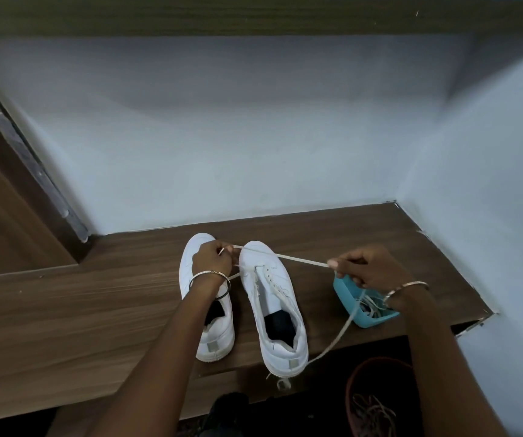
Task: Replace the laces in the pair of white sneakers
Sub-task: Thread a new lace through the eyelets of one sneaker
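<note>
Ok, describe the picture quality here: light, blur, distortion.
Head view: wide-angle lens bows the wall and table edges; light dim, bluish; the lace between left hand and right hand reads clearly; below the table it is dark and soft.

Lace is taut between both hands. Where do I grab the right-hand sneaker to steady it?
Take the right-hand sneaker by its heel collar, coming from the near side. The heel points toward you and the opening is unobstructed, while the lace crosses over the toe.
</note>
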Motion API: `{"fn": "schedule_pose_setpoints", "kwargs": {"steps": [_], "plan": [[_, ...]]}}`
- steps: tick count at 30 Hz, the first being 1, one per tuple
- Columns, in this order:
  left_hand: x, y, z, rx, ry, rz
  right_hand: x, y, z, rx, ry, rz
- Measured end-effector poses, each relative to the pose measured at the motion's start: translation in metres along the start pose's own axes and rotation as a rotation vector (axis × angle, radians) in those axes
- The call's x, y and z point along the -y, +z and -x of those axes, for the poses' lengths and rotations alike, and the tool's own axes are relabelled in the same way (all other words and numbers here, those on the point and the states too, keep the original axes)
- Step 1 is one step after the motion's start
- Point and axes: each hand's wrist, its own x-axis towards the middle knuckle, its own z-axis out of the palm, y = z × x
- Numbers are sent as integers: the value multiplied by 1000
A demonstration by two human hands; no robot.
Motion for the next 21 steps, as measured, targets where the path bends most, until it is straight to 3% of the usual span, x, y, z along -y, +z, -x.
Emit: {"fn": "schedule_pose_setpoints", "kwargs": {"steps": [4, 8, 12, 14, 16, 18, 21], "plan": [[-6, -1, -2, -57, -58, -59, -4, -41, 13, -17, 80, 37], [-7, 1, -1, -70, -72, -120, -6, -58, 18, -175, -32, -255], [-25, -2, 13, -169, 140, -67, 13, -39, 15, -148, -97, -369], [-47, -6, 25, -41, 319, 122, 24, -18, 9, -68, -120, -291], [-69, -9, 35, 240, 485, 195, 35, 5, 1, -18, -150, -220], [-84, -8, 45, 444, 597, 56, 45, 26, -5, -1, -175, -223], [-88, -9, 44, 509, 621, -62, 56, 45, -9, -13, -185, -282]]}}
